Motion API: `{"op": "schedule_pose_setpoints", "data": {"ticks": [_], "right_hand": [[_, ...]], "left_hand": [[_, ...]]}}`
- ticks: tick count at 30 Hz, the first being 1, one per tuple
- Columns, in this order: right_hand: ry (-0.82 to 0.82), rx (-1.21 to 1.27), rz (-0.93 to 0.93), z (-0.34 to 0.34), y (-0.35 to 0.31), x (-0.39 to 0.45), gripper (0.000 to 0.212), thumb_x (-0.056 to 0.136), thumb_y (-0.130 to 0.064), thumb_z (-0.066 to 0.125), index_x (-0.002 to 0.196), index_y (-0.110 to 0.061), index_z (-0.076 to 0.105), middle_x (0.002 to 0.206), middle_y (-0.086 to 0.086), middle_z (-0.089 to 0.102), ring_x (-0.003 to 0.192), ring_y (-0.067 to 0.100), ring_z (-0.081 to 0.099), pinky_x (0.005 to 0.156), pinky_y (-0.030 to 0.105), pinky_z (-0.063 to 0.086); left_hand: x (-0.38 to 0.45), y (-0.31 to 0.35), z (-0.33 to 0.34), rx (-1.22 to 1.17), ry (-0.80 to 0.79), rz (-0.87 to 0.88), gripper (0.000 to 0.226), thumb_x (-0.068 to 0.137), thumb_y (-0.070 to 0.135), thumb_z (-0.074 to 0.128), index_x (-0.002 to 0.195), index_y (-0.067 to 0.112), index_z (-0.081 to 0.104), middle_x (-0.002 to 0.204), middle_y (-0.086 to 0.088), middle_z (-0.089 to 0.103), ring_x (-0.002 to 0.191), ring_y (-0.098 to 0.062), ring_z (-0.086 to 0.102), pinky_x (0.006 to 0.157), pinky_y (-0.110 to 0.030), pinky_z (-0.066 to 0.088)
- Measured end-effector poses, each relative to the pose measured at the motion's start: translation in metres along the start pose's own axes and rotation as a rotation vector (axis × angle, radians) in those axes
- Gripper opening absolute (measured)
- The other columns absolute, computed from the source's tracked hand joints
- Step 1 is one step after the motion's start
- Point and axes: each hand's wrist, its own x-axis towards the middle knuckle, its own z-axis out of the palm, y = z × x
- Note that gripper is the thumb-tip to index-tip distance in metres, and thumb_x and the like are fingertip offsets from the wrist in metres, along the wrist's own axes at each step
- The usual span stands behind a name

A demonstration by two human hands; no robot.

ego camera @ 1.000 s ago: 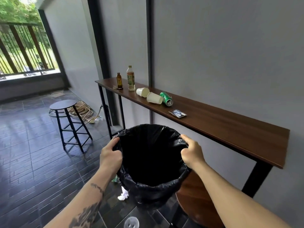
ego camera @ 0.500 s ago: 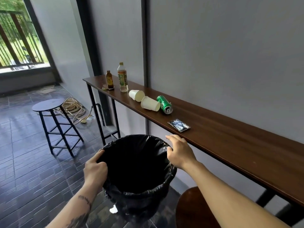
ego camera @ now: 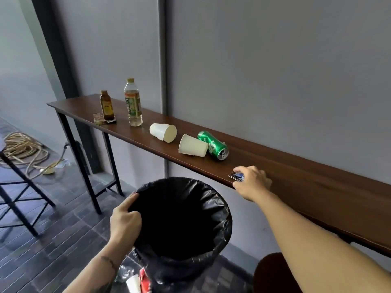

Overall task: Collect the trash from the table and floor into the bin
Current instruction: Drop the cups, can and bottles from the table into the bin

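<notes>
My left hand (ego camera: 124, 218) grips the left rim of the bin (ego camera: 220, 210), which is lined with a black bag and held just below the table's front edge. My right hand (ego camera: 251, 182) rests on the wooden table (ego camera: 317, 187), fingers closing on a small blue-and-white wrapper (ego camera: 237, 176). Further left on the table lie a green can (ego camera: 213, 144) and two paper cups (ego camera: 192, 145) (ego camera: 163, 132) on their sides. A tall tea bottle (ego camera: 132, 102), a small brown bottle (ego camera: 106, 105) and a flat wrapper (ego camera: 99, 119) stand beyond them.
Scraps of white and red litter (ego camera: 137, 280) lie on the dark tiled floor under the bin. A round wooden stool seat (ego camera: 273, 271) is at lower right. A black metal stool (ego camera: 12, 187) and a coil of rope (ego camera: 21, 149) occupy the left.
My right hand left the bin's rim and reached onto the table to the small wrapper. The view moved closer to the table; my left hand kept its hold on the bin.
</notes>
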Motion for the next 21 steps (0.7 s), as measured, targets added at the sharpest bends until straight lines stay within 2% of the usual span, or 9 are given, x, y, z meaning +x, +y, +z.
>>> {"op": "schedule_pose_setpoints", "data": {"ticks": [2,3,5,7,9,11,16,18,21], "right_hand": [[0.058,0.01,-0.029,0.007,-0.007,-0.005,0.036,0.086,-0.034,0.06,0.122,-0.041,0.061,0.133,-0.004,0.052,0.121,0.027,0.043,0.096,0.04,0.034],[0.097,0.012,-0.05,0.012,-0.011,-0.009,0.033,0.087,-0.035,0.062,0.119,-0.04,0.063,0.131,-0.004,0.053,0.119,0.027,0.044,0.094,0.04,0.034],[0.187,0.037,-0.116,0.021,-0.025,-0.022,0.031,0.083,-0.037,0.065,0.115,-0.036,0.065,0.124,-0.007,0.055,0.113,0.026,0.047,0.09,0.039,0.032],[0.25,0.073,-0.261,0.033,-0.049,-0.041,0.033,0.078,-0.04,0.065,0.111,-0.034,0.066,0.114,-0.009,0.056,0.106,0.023,0.049,0.086,0.037,0.031],[0.222,0.104,-0.379,0.044,-0.076,-0.059,0.034,0.077,-0.045,0.063,0.109,-0.034,0.065,0.111,-0.011,0.056,0.102,0.019,0.048,0.087,0.036,0.032],[0.087,0.089,-0.435,0.056,-0.097,-0.072,0.036,0.079,-0.05,0.061,0.113,-0.035,0.061,0.118,-0.012,0.053,0.108,0.017,0.047,0.093,0.036,0.031],[-0.178,0.118,-0.411,0.075,-0.111,-0.076,0.047,0.082,-0.054,0.063,0.124,-0.036,0.056,0.133,-0.011,0.051,0.123,0.02,0.046,0.106,0.043,0.031],[-0.134,0.19,-0.418,0.066,-0.111,-0.066,0.045,0.083,-0.05,0.064,0.124,-0.033,0.057,0.131,-0.01,0.053,0.121,0.019,0.048,0.105,0.042,0.035],[0.06,0.258,-0.451,0.038,-0.109,-0.039,0.045,0.082,-0.044,0.067,0.124,-0.029,0.059,0.125,-0.008,0.053,0.116,0.018,0.048,0.101,0.039,0.039]], "left_hand": [[0.013,0.006,-0.004,0.059,-0.013,0.007,0.084,0.064,-0.003,0.038,0.126,0.047,0.065,0.106,-0.004,0.077,0.057,-0.026,0.061,0.057,-0.039,0.059],[0.02,0.007,-0.005,0.072,-0.033,0.009,0.084,0.063,-0.002,0.038,0.124,0.051,0.064,0.101,-0.004,0.078,0.057,-0.028,0.061,0.057,-0.039,0.059],[0.026,0.012,-0.005,0.067,-0.077,0.003,0.083,0.068,-0.009,0.037,0.128,0.042,0.064,0.091,-0.01,0.078,0.042,-0.02,0.052,0.041,-0.027,0.046],[0.033,0.014,-0.006,0.067,-0.106,-0.004,0.081,0.071,-0.013,0.036,0.133,0.03,0.065,0.095,-0.012,0.076,0.035,-0.014,0.046,0.036,-0.022,0.038],[0.038,0.012,-0.005,0.051,-0.135,-0.011,0.081,0.071,-0.015,0.035,0.135,0.027,0.064,0.1,-0.014,0.075,0.034,-0.012,0.045,0.035,-0.022,0.038],[0.038,0.015,-0.004,0.061,-0.134,-0.01,0.08,0.072,-0.015,0.036,0.136,0.025,0.063,0.103,-0.013,0.075,0.035,-0.011,0.048,0.034,-0.021,0.039],[0.027,0.029,-0.001,0.108,-0.093,0.008,0.073,0.08,-0.016,0.039,0.139,0.021,0.061,0.12,-0.016,0.069,0.057,-0.01,0.053,0.04,-0.006,0.039],[0.027,0.032,-0.001,0.087,-0.094,-0.003,0.074,0.08,-0.016,0.038,0.14,0.022,0.061,0.118,-0.016,0.07,0.056,-0.014,0.054,0.037,-0.009,0.04],[0.032,0.033,0.002,0.085,-0.079,-0.023,0.074,0.08,-0.015,0.039,0.138,0.023,0.061,0.112,-0.012,0.07,0.053,-0.018,0.054,0.034,-0.012,0.039]]}}
